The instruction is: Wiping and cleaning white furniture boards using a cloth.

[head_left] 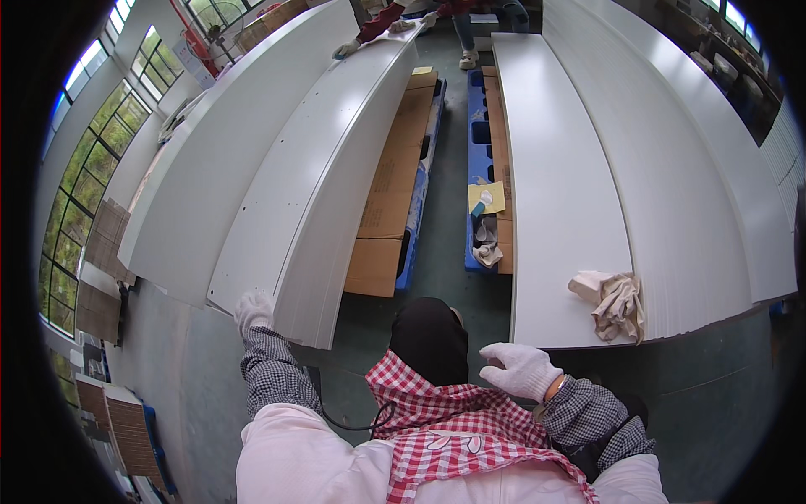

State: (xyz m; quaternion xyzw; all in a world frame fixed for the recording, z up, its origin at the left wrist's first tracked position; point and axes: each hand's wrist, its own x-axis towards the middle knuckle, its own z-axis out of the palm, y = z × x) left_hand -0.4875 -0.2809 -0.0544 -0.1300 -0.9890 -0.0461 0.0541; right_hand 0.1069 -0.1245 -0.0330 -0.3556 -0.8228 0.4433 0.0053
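My left hand (253,311), in a white knit glove, grips the near end of a long white panel (290,172) at its corner. Small dark holes dot that panel, which lies on top of a tall stack at the left. In front of my body hangs my right hand (520,371), gloved too, with thumb and fingers apart and no object visible in it. At the panel's far end another person's gloved hand (346,50) rests on the surface, seemingly with something blue under it.
A second stack of white panels (571,193) stands at the right, a crumpled beige cloth (611,304) on its near end. Blue pallets (478,160) and brown cardboard (393,181) lie under both stacks. Between them runs a narrow green floor aisle (449,210), with a yellow sheet (487,198) at its side.
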